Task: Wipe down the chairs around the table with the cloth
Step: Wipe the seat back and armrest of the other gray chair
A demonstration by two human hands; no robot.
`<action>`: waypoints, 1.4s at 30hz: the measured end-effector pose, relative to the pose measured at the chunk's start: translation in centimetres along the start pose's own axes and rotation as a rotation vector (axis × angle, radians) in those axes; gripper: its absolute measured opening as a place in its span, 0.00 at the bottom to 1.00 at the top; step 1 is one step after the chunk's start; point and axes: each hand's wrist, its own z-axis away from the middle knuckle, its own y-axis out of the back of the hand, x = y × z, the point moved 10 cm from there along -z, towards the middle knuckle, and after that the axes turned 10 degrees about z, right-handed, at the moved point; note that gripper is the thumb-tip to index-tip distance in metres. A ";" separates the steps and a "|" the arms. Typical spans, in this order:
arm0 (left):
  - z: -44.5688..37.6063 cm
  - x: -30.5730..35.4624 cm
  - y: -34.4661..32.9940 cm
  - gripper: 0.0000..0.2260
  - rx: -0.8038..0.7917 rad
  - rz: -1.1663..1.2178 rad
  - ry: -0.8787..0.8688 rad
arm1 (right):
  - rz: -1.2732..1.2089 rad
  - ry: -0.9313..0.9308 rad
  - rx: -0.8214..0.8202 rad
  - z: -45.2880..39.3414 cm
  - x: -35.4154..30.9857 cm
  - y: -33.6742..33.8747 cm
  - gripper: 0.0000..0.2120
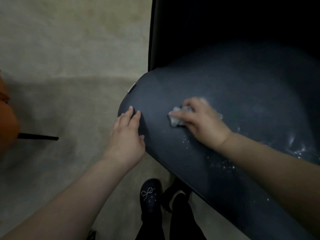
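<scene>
The right hand (200,118) presses a small, crumpled white cloth (176,116) flat against the dark blue-grey padded seat of the chair (242,94). The fingers curl down over the cloth and bunch it under the palm, so the wad is trapped between hand and upholstery; this hold probably keeps the cloth from slipping as it is dragged. The wrist sits low and the forearm runs in from the lower right, nearly parallel to the seat.

The left hand (128,134) rests on the rounded seat edge, to the left of the grip and apart from the cloth. Its fingers are straight and slightly spread, with the thumb lying along the seat surface. It grips nothing; the placement suggests bracing, to steady the chair against the wiping force.

Pale specks and streaks (221,163) lie on the seat below and to the right of the grip, so that area appears unfinished. The seat left of the cloth looks free of them. Part of an orange chair (7,118) stands well to the left.
</scene>
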 end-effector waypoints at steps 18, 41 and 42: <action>0.5 0.7 -2.4 0.49 -0.013 -0.092 -0.132 | -0.059 -0.395 0.213 0.4 0.2 -0.3 0.17; -0.2 5.9 -5.1 0.46 -0.118 -0.185 -0.241 | 0.041 -0.409 0.183 11.0 2.7 1.5 0.14; -0.2 5.8 -5.2 0.46 -0.118 -0.185 -0.243 | 0.037 -0.491 0.228 10.4 3.5 1.7 0.15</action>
